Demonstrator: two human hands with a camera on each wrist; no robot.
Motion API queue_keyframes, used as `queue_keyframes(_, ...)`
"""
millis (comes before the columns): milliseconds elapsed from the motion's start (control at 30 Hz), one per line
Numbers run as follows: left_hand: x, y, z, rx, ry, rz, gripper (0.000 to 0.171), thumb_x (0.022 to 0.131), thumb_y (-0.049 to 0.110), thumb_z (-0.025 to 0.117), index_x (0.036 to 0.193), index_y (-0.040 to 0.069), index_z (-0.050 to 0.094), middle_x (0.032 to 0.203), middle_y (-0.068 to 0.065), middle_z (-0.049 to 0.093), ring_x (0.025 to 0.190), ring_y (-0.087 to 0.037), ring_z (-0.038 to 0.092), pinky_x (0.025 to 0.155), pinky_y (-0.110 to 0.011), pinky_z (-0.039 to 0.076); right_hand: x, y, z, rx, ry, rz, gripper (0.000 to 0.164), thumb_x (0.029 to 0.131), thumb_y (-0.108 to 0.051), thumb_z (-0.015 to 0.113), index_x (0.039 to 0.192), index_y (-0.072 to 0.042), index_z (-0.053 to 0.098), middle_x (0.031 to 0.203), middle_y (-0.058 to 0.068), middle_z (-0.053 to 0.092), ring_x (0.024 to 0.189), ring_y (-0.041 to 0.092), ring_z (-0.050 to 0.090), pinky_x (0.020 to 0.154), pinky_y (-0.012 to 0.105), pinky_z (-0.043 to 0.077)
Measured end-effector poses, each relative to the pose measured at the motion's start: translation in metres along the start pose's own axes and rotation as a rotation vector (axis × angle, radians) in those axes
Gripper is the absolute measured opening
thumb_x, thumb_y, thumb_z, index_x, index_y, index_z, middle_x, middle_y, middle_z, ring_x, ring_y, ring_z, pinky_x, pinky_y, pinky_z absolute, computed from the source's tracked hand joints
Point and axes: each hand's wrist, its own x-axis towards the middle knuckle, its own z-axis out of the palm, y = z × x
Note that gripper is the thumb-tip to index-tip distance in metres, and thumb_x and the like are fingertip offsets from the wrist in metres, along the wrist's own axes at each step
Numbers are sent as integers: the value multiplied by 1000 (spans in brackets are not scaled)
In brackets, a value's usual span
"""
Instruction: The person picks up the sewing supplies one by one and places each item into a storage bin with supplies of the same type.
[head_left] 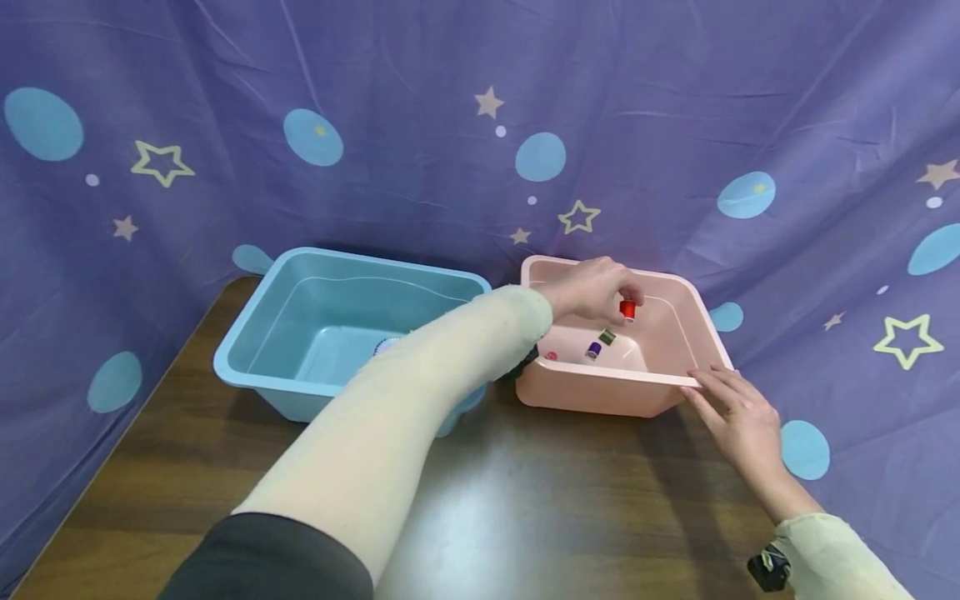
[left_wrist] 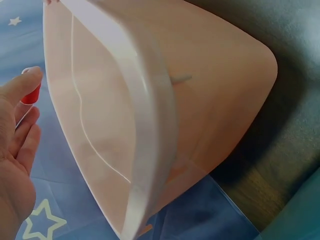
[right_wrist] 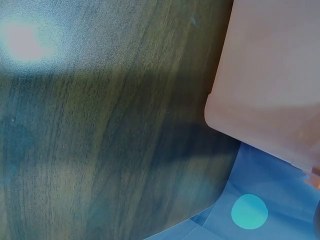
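My left hand (head_left: 596,292) reaches across into the pink plastic bin (head_left: 600,386), pinching a red thread spool (head_left: 627,310) between thumb and fingers. In the left wrist view the red spool (left_wrist: 31,95) shows between the fingertips, above the bin's rim. Below it on the bin floor lie a purple spool (head_left: 593,350), a dark green spool (head_left: 607,337) and a small pinkish-red round piece (head_left: 551,356). At the bin's front right corner my right hand (head_left: 738,417) holds the rim, fingers over the edge and thumb at the outer side.
A light blue bin (head_left: 277,382) stands left of the pink one, partly covered by my left arm. Inside it a white and blue piece (head_left: 386,343) shows beside the sleeve. Both stand on a brown wooden table (head_left: 540,500), against a purple patterned curtain (head_left: 420,100).
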Motion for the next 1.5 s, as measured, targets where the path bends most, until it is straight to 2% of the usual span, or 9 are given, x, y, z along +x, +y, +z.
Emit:
queue_keyframes(233,4,-5,1,-36,-52,-25,23,94,22,83,117,18,79,106,7,75,102,-11,62,94,-20,49,0,1,0,6,17,-8,39,79,-12,91,116,-10,82,125,22,75,121,52,66,95,69,50)
queue_keyframes(433,7,-7,5,-42,-114,-62,26,93,23,85,117,18,78,108,7,73,102,-11,61,92,-19,50,-2,1,1,1,20,-6,37,81,-15,91,117,-11,82,124,21,75,122,51,66,94,69,50)
queue_keyframes(633,7,-11,10,-98,-138,-81,25,91,20,88,113,17,78,108,5,73,101,-11,63,90,-20,52,-4,0,1,6,17,1,38,81,-14,91,117,-10,82,125,22,75,121,51,66,95,69,50)
queue_keyframes(800,8,-13,15,-173,-155,-99,25,91,18,88,113,18,78,108,4,71,101,-13,62,87,-19,54,-5,0,2,11,15,-2,33,89,-27,87,117,-10,82,125,21,75,121,51,66,95,70,51)
queue_keyframes(933,10,-13,17,-159,-143,-76,26,91,15,87,115,17,78,109,3,71,101,-14,62,88,-20,54,-4,1,3,13,25,-8,33,93,-33,83,118,-11,82,125,21,75,123,50,66,95,70,50)
queue_keyframes(1000,11,-13,18,-147,-136,-56,26,91,13,86,116,16,78,110,3,71,101,-14,62,87,-20,54,-3,1,3,12,32,-14,33,91,-28,85,118,-11,82,124,21,75,122,49,67,97,68,50)
queue_keyframes(1200,12,-14,23,-116,-139,-10,29,90,10,84,119,13,77,110,2,72,99,-12,62,86,-19,52,-3,1,4,0,45,-22,34,86,-21,87,117,-10,82,125,21,75,122,48,67,110,53,49)
queue_keyframes(1367,12,-17,28,-150,-129,10,29,91,8,82,120,12,77,111,1,72,96,-13,63,85,-19,53,-2,1,3,-10,35,-11,37,81,-14,90,117,-10,82,125,21,75,122,49,67,100,64,50)
queue_keyframes(1500,13,-18,33,-165,-141,13,26,93,9,81,119,12,77,110,0,72,93,-13,63,83,-20,53,-1,3,4,-18,30,-8,41,77,-9,91,116,-10,82,125,22,75,122,49,67,101,64,50)
